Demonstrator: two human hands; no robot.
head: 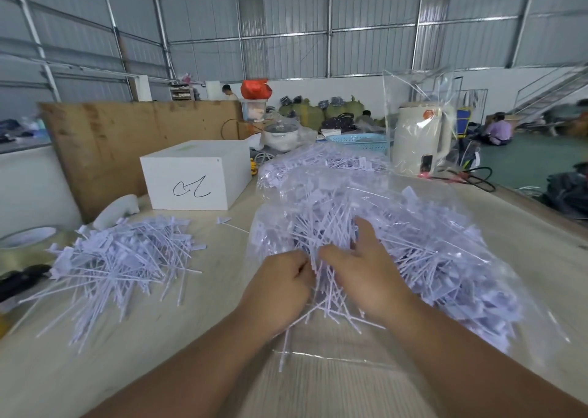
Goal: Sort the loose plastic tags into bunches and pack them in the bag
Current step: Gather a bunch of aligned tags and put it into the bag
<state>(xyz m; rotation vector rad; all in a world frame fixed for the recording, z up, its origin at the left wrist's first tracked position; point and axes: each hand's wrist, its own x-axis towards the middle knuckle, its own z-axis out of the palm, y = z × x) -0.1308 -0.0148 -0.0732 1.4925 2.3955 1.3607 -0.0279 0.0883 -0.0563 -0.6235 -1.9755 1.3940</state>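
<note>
A loose heap of white plastic tags [124, 258] lies on the table at the left. A clear plastic bag [445, 245] stuffed with tags sprawls over the middle and right of the table. At the bag's near opening my left hand [280, 287] grips a bunch of tags [321, 293] with curled fingers. My right hand [366, 271] lies on the same bunch, fingers reaching into the tags in the bag; its thumb meets the left hand. Tag stems stick out below both hands.
A white box [194, 178] with a black scribble stands behind the loose heap, a wooden board [127, 137] behind it. A cream kettle [420, 140] in clear wrap stands at the back right. A tape roll [25, 242] sits at the left edge. People work far off.
</note>
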